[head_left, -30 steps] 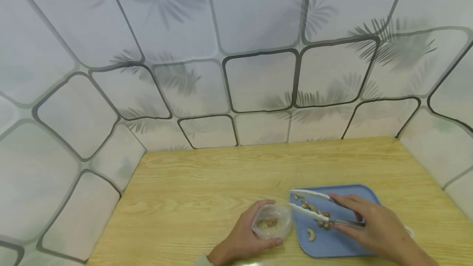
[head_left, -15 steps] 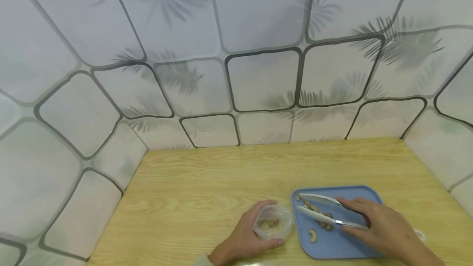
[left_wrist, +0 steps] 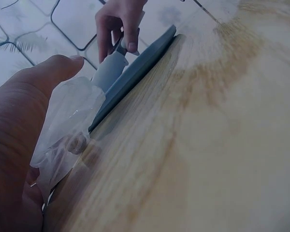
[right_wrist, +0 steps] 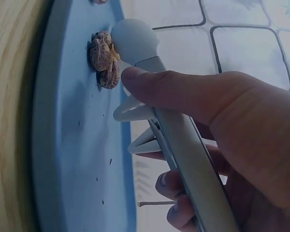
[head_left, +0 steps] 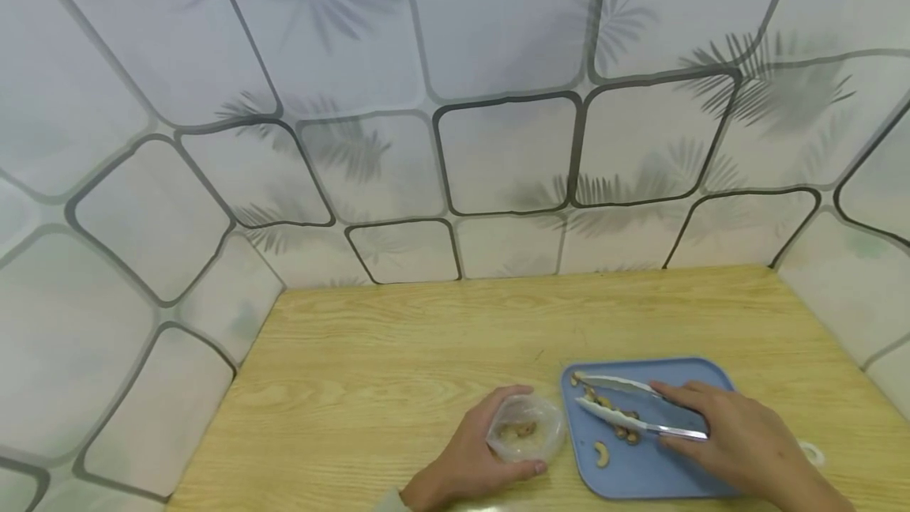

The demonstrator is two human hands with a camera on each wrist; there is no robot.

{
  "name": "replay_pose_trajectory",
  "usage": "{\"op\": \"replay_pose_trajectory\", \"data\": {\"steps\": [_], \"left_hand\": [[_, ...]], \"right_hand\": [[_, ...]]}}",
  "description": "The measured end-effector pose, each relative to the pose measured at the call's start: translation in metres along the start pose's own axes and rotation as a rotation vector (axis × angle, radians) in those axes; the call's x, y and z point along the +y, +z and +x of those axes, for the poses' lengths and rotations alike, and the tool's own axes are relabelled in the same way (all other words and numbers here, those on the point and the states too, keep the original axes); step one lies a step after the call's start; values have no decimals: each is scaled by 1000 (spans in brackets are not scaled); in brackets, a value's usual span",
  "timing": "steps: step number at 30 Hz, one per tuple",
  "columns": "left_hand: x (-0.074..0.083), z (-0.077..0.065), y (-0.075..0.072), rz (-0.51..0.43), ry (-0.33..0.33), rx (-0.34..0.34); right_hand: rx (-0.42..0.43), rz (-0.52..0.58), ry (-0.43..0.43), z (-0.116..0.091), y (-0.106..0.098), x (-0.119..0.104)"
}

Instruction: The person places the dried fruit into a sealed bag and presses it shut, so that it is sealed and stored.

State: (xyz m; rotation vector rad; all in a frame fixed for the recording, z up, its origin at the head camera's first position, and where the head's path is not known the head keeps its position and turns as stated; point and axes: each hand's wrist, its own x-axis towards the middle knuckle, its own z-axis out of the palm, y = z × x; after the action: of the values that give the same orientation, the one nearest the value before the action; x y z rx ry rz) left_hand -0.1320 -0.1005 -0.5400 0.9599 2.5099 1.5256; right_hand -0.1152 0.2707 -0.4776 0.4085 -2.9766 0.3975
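My left hand point(head_left: 469, 449) holds a clear plastic bag point(head_left: 546, 437), its mouth facing up, with a few nuts inside. In the left wrist view the bag point(left_wrist: 70, 108) sits beside the thumb, a brown nut showing through it. On the blue tray point(head_left: 661, 480) lie a pale cashew point(head_left: 603, 454) and a row of mixed nuts. My right hand point(head_left: 742, 433) grips a pair of white-tipped metal tongs point(head_left: 671, 431), spread apart, their tips around part of that row. In the right wrist view brown speckled nuts point(right_wrist: 100, 55) lie near one tong tip.
A wood-grain table point(head_left: 398, 362) carries everything, backed by a patterned wall covering point(head_left: 505, 156). The bag stands just left of the tray's edge. A small white ring-shaped thing point(head_left: 813, 454) lies partly behind the right wrist. Dark crumbs dot the tray.
The tongs have moved right, from the tray's left edge near the bag to over the row of nuts. The head view has shifted slightly. My left hand keeps its hold on the bag.
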Motion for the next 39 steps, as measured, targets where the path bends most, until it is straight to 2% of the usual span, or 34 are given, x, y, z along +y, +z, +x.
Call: {"op": "replay_pose_trajectory", "data": {"steps": [6, 13, 19, 26, 35, 39], "left_hand": [[1, 0, -1, -10, -10, -7], [3, 1, -2, -10, -3, -6], [2, 1, -1, -4, 11, 1], [5, 1, -2, -35, -30, -17], [3, 0, -2, -29, -13, -17], [2, 1, -2, -28, -14, -20]], "right_hand": [[-28, 2, 13, 2, -2, -2], [4, -1, -2, 1, -4, -3], [56, -2, -26, -1, -5, -4], [105, -16, -57, -3, -9, -9], [246, 11, -127, -6, -17, -24], [276, 17, -150, -6, -22, -29]]}}
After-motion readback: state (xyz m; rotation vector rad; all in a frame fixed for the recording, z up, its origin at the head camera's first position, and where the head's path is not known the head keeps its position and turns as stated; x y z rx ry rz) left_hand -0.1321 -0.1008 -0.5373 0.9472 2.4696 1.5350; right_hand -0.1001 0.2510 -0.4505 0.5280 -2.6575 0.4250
